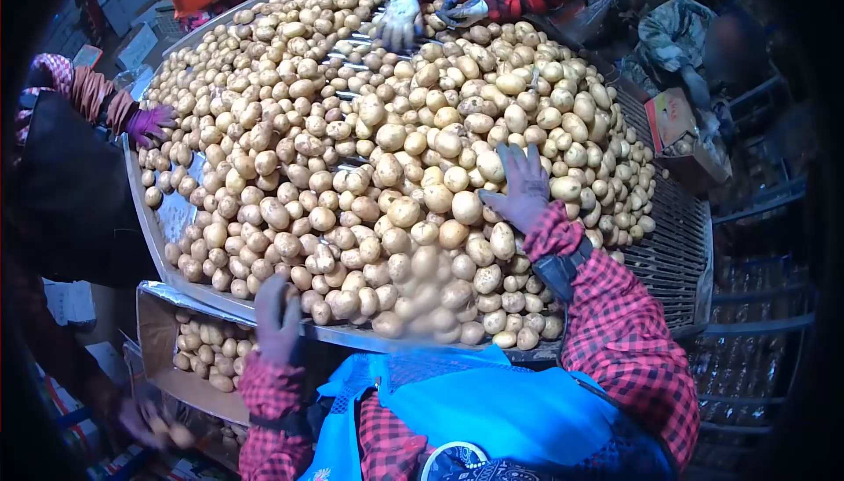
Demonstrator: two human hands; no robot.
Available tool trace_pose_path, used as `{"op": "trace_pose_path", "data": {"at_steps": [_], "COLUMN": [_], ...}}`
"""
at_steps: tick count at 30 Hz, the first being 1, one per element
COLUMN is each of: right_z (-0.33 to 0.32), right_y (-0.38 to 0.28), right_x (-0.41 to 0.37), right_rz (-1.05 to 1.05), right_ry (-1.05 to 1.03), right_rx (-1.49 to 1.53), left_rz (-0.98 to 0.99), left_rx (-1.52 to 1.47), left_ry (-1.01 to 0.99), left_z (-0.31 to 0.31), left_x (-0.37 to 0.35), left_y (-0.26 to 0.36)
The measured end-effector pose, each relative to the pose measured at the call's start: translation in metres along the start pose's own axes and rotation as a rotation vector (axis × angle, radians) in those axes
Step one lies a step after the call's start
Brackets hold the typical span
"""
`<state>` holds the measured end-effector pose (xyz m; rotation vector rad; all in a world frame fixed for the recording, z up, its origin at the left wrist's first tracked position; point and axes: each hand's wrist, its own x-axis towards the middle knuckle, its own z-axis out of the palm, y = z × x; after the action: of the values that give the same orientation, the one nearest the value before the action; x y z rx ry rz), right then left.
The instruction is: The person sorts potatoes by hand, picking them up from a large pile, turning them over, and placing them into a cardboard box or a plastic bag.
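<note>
A broad heap of potatoes [352, 182] covers a metal-rimmed sorting table [220, 299]. My right hand [525, 186], in a greyish-purple glove, lies on the right part of the heap with fingers spread and the thumb out to the left. My left hand [278, 321], gloved alike, is at the near edge of the table beside the lowest potatoes. Its fingers are curled, and what they may hold is hidden from me. Just left of it, below the rim, an open cardboard box [158, 340] holds more potatoes.
Across the table a person's white-gloved hand [402, 24] touches the heap. On the left another person's purple-gloved hand [151, 125] rests at the rim. A blurred hand [145, 419] shows low left. Dark slats [673, 252] and a red-edged carton [675, 125] are at right.
</note>
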<state>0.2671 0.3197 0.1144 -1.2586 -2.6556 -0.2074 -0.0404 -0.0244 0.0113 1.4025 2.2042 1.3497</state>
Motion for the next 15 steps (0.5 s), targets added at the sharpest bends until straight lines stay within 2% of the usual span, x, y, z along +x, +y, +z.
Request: {"op": "trace_pose_path", "data": {"at_steps": [1, 2, 4, 6, 8, 10, 11, 15], "right_z": [-0.003, 0.000, 0.008, 0.021, 0.005, 0.030, 0.039, 0.074], "right_y": [-0.007, -0.011, -0.011, -0.019, -0.045, -0.059, -0.076, -0.135], "right_x": [0.008, 0.017, 0.044, 0.064, 0.087, 0.101, 0.110, 0.130], "right_rz": [0.022, 0.018, 0.046, -0.064, 0.043, -0.161, -0.197, -0.257], "right_ry": [-0.095, -0.098, -0.305, -0.374, -0.503, -0.409, -0.501, -0.421], "right_rx": [-0.054, -0.051, 0.211, 0.150, 0.226, 0.273, 0.137, 0.374], "left_rz": [0.070, 0.077, 0.010, 0.015, 0.033, 0.039, 0.030, 0.019], "left_rx": [0.152, 0.365, 0.351, 0.378, 0.406, 0.384, 0.388, 0.337], "left_ry": [-0.102, -0.068, -0.051, -0.021, -0.006, -0.015, -0.007, -0.037], "left_z": [0.007, 0.018, 0.022, 0.025, 0.022, 0.022, 0.021, 0.017], "left_x": [0.011, 0.013, 0.014, 0.013, 0.012, 0.013, 0.012, 0.013], "left_y": [0.007, 0.007, 0.007, 0.008, 0.008, 0.010, 0.012, 0.013]}}
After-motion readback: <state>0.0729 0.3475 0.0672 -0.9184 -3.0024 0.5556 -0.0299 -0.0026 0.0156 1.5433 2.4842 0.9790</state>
